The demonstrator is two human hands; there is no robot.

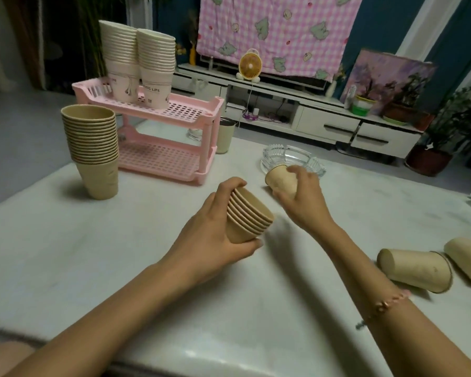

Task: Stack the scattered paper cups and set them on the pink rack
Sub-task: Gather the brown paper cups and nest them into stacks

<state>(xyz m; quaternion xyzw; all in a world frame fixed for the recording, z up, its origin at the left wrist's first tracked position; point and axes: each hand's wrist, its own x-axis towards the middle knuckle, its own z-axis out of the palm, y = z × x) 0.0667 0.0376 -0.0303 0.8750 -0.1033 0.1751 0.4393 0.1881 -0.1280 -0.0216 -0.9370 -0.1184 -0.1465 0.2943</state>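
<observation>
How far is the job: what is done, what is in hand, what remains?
Done: two white stacks stand on the pink rack. In hand: the left hand holds a short brown stack, the right hand grips a single cup. Left: loose cups lie at right; the tall brown stack stands beside the rack.

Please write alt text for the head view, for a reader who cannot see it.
The left hand holds a stack of brown cups while the right hand grips a single cup near a glass ashtray. White cup stacks stand on the pink rack.
</observation>
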